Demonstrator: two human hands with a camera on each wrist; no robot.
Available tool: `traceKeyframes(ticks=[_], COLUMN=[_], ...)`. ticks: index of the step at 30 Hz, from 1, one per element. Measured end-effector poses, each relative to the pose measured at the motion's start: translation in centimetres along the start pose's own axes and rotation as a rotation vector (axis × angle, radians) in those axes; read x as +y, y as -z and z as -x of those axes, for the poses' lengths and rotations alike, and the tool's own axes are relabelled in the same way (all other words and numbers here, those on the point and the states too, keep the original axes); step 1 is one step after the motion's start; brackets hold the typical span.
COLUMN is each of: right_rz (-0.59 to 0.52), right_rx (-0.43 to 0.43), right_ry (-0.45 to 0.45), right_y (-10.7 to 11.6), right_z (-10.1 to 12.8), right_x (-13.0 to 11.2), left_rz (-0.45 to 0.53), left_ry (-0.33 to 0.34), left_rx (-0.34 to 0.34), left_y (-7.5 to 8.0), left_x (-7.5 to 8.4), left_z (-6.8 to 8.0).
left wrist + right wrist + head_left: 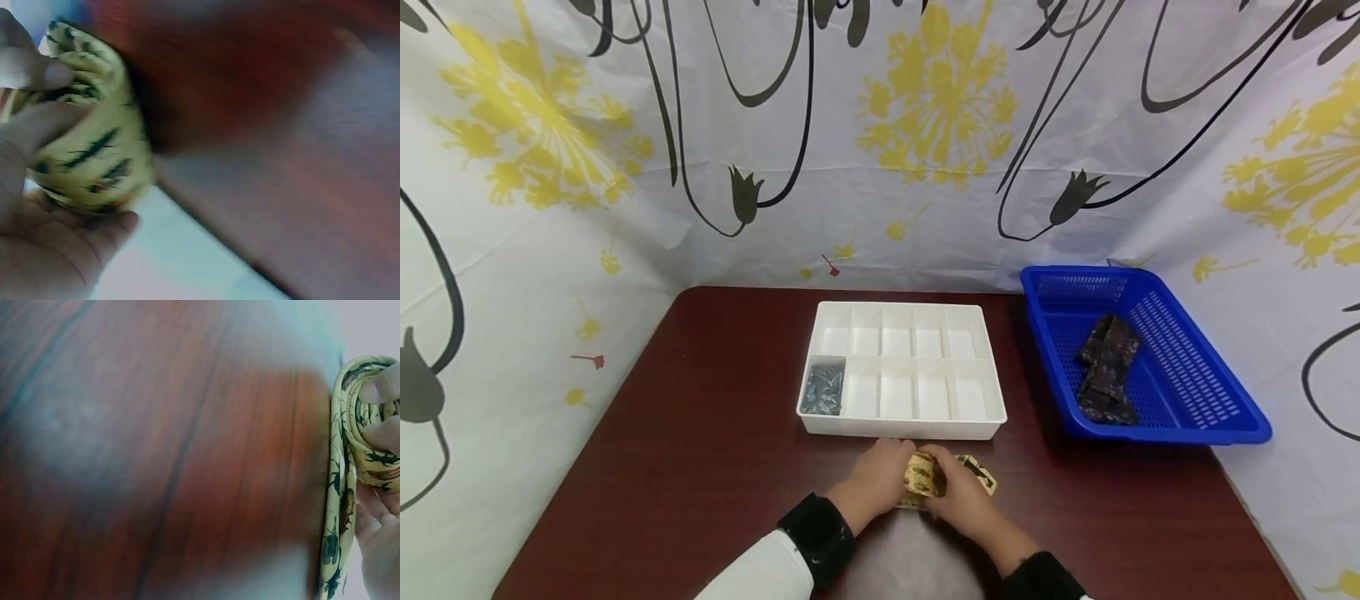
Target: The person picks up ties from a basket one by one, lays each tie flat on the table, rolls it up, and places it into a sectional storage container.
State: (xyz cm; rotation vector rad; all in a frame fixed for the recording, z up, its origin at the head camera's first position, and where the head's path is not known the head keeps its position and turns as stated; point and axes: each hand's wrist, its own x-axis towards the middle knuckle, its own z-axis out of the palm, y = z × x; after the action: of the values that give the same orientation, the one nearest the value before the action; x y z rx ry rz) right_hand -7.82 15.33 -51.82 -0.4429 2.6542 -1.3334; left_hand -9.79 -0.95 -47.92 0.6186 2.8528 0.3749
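A yellow necktie (919, 475) with a dark insect print is partly rolled up at the front edge of the white tray. My left hand (880, 473) grips one side of the roll, with digits at its coiled centre and others around the outside. From the other side, my right hand (961, 493) pinches the roll, thumb and finger at the coil. A flat folded length of the tie (337, 519) runs out along the table in the right wrist view. Its angular end (983, 475) shows beyond my right hand. Fingers hide part of the roll.
The white divided tray (898, 427) sits just ahead of my hands, a dark grey rolled cloth (823, 389) in its front left compartment. On the right, a blue basket (1195, 367) holds dark patterned cloth strips (1108, 367). The dark red table (700, 433) meets patterned curtains behind.
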Motion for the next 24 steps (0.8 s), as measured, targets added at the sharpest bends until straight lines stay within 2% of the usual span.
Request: traceKeyframes(ticks=[5, 7, 9, 14, 18, 20, 24], right_rz=[-0.033, -0.032, -0.036, -0.045, -0.036, -0.036, -0.037], right_rx=[-0.007, -0.015, -0.028, -0.057, -0.042, -0.031, -0.025], right_ry=[0.009, 0.022, 0.036, 0.051, 0.050, 0.050, 0.041], right_y=[0.0, 0.0, 0.0, 0.0, 0.1, 0.1, 0.2], right_z=[-0.1, -0.1, -0.1, -0.1, -0.1, -0.1, -0.3], right_x=[0.6, 0.8, 0.9, 0.9, 0.9, 1.0, 1.1], left_rz=[0.404, 0.504, 0.534, 0.459, 0.294, 0.205, 0.044], left_ry=[-0.068, -0.073, -0.074, -0.092, -0.109, -0.083, 0.012], left_rx=[0.054, 0.068, 0.075, 0.069, 0.072, 0.065, 0.014], left_y=[-0.9, -1.2, -1.4, -1.4, -0.8, -0.5, -0.1], left_x=[-2.0, -2.6, -2.9, -2.8, -2.0, -1.3, 0.1], left_z=[0.4, 0.5, 0.5, 0.3, 0.0, 0.0, -0.2])
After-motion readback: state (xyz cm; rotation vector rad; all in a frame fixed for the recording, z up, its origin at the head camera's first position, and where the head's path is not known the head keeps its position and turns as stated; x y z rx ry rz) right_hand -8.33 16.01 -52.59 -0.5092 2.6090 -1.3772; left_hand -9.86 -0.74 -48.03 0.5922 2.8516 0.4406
